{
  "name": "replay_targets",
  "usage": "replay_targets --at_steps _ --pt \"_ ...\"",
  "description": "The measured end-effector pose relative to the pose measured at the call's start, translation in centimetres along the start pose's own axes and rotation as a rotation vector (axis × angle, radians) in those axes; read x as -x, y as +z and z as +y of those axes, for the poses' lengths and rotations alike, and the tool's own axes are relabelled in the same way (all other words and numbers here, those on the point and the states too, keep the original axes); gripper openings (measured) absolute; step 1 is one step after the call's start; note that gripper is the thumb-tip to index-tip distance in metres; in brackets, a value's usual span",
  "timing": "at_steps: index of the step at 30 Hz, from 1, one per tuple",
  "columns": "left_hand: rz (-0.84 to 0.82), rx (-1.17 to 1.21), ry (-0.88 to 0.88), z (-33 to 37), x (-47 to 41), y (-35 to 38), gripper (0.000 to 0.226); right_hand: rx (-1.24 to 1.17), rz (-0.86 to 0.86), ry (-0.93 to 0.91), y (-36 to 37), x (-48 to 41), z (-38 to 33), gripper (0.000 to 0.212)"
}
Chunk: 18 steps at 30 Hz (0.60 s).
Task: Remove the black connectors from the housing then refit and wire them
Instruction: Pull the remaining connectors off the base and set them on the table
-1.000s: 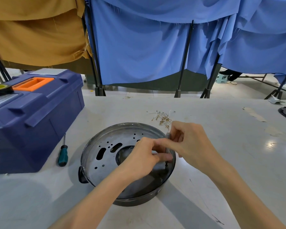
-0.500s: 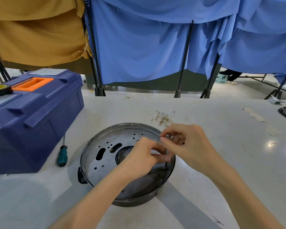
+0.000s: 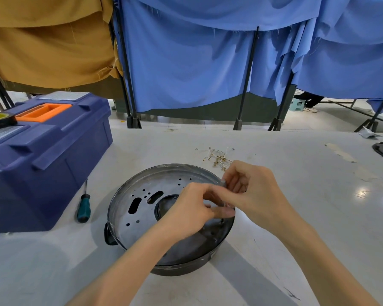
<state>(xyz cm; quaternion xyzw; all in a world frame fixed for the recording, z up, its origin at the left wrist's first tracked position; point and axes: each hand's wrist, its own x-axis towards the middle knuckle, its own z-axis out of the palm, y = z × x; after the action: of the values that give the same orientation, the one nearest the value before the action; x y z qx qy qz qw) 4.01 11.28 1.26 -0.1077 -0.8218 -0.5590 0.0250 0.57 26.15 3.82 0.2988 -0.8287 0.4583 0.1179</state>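
- Worktable (image 3: 307,228), pale: carries round housing (image 3: 128,235) at centre, near enough for two-handed work.
- Working housing's 3 o'clock rim, likely a connector seat; black connectors hidden under fingers.
- Pinching small grey piece (image 3: 223,181) with right hand (image 3: 254,191); curling left hand (image 3: 189,209) alongside, grip unclear.
- Parked screwdriver (image 3: 83,209) at 9 o'clock, within reach.

The left hand (image 3: 186,208) and right hand (image 3: 252,193) meet over the pan (image 3: 137,219). A screwdriver (image 3: 83,208) and a toolbox (image 3: 42,162) block the left. Wire scraps (image 3: 219,159) lie just beyond. Open table (image 3: 318,206) spreads right.
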Motion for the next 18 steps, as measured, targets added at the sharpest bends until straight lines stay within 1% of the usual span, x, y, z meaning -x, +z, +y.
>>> replay_targets --at_steps 3,4,6,8,11,12,15,17,18 --pt "-0.018 -0.033 -0.014 0.2 0.1 -0.1 0.03 0.062 -0.025 0.001 0.1 0.2 0.1 0.023" --pt "-0.02 -0.056 -0.024 0.0 0.0 -0.1 0.029 0.056 -0.032 -0.004 0.1 0.3 0.0 0.018" --pt "-0.017 -0.085 -0.03 -0.3 -0.1 -0.2 0.017 0.01 -0.037 -0.019 -0.1 0.4 0.0 0.009" --pt "-0.024 -0.071 -0.021 -0.4 -0.1 -0.2 0.007 -0.004 -0.026 -0.024 -0.2 0.4 0.2 0.012" --pt "-0.001 -0.034 -0.03 -0.6 -0.2 0.0 0.015 0.04 -0.011 -0.005 -0.3 0.3 0.2 0.022" --pt "-0.002 -0.03 -0.033 -0.6 -0.3 0.1 0.014 0.053 -0.013 0.005 -0.4 0.2 0.2 0.024" --pt "-0.033 -0.045 -0.03 -0.7 -0.3 0.1 0.005 0.01 -0.064 0.026 -1.0 0.2 0.0 0.011" --pt "-0.033 -0.014 -0.027 -0.7 -0.2 0.0 0.009 -0.038 -0.084 0.018 -1.2 0.3 0.0 0.006" --pt "-0.035 -0.007 -0.021 -0.5 -0.2 -0.1 0.012 -0.039 -0.081 0.018 -1.1 0.3 0.0 0.008"
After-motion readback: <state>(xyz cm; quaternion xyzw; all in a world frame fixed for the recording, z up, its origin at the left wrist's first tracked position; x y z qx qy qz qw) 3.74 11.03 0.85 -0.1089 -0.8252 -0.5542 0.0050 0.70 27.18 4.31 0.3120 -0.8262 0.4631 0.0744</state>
